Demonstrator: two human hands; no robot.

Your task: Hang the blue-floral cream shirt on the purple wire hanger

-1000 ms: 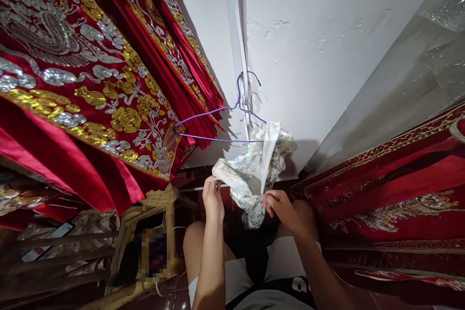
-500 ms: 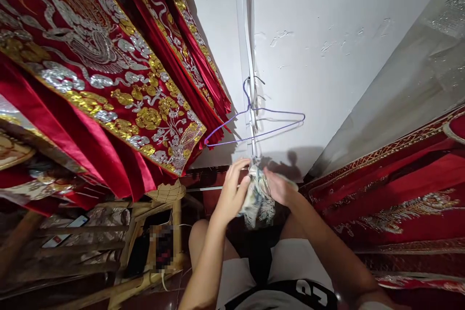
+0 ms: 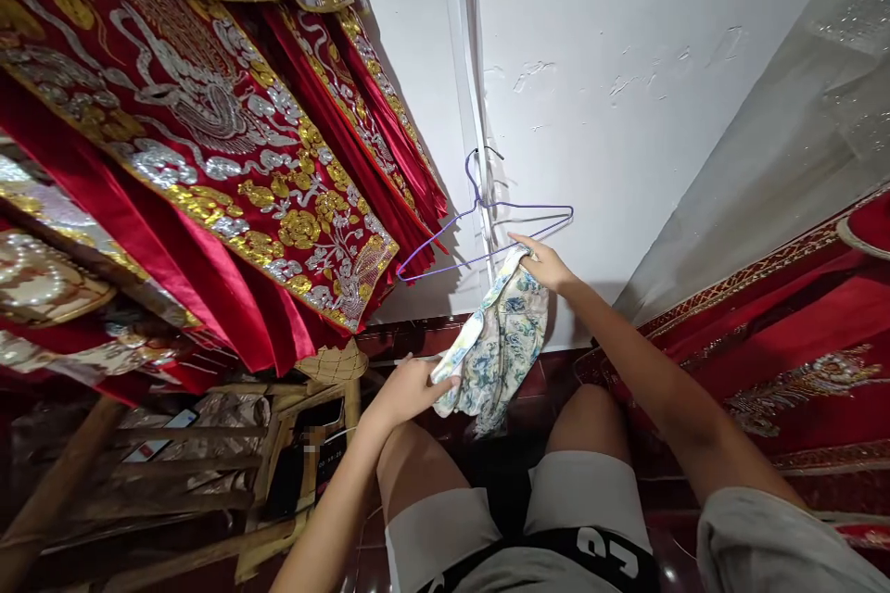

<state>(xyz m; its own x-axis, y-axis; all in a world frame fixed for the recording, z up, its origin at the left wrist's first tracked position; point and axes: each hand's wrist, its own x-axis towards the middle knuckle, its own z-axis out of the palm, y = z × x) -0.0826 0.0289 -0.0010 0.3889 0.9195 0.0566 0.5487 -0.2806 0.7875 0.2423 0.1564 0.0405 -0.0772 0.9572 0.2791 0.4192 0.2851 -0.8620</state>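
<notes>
Between my hands stretches a pale floral garment (image 3: 511,334) with blue, green and yellow print, a band-like upper edge and what looks like a frayed lower edge. My left hand (image 3: 413,389) grips its lower left end, thumb over the edge. Higher up, my right hand (image 3: 546,266) pinches the other end, its index finger pointing out to the left. Just above the cloth, a thin purple hanger (image 3: 479,204) hangs at a white upright (image 3: 467,65), its lower bar partly hidden by my right hand. Whether the garment is shorts or a skirt, I cannot tell.
Red embroidered garments (image 3: 278,176) with gold and silver sequins hang on the left. More red beaded cloth (image 3: 799,371) hangs on the right. A bamboo chair or rack (image 3: 278,537) at lower left holds phones, with a woven hat-like item (image 3: 334,361) behind.
The bunched garment is now spread out. My right hand has moved up and right with one end, my left hand down and left with the other. The hanger has shifted slightly.
</notes>
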